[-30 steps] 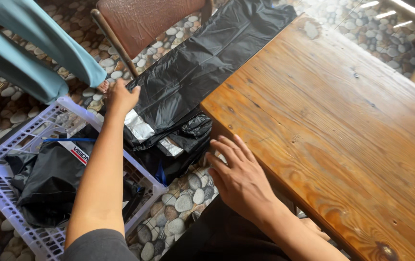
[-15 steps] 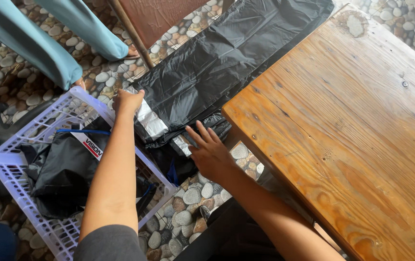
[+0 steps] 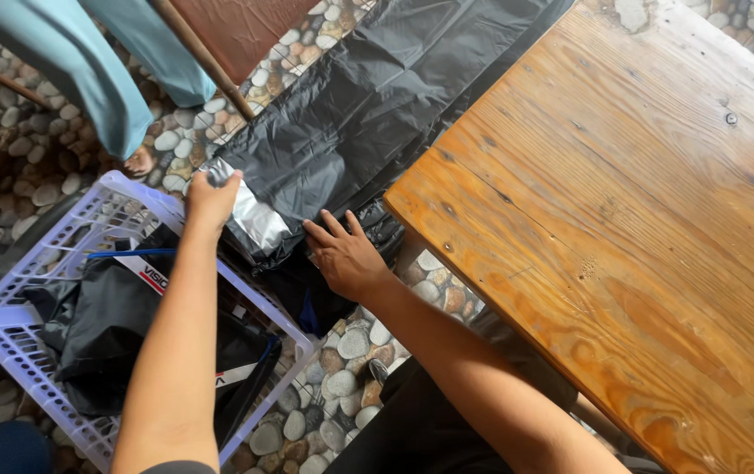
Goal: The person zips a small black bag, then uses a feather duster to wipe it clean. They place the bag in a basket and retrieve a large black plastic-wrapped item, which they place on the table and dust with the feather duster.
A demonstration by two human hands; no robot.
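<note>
A long black plastic bag (image 3: 377,114) hangs off the edge of a wooden table (image 3: 623,219) down toward the pebble floor. My left hand (image 3: 212,198) grips its lower corner, where a shiny silver patch (image 3: 258,219) shows. My right hand (image 3: 342,254) lies flat with fingers spread on the bunched lower end of the bag, just left of the table's corner.
A white perforated plastic basket (image 3: 17,307) with dark cloth and black items stands on the pebble floor at the lower left. A person's legs in light blue trousers (image 3: 87,79) stand behind it, beside a brown chair (image 3: 236,35).
My right hand left the table edge and went down onto the bag's lower end. My left hand kept its grip on the bag's corner. The view shifted toward the table.
</note>
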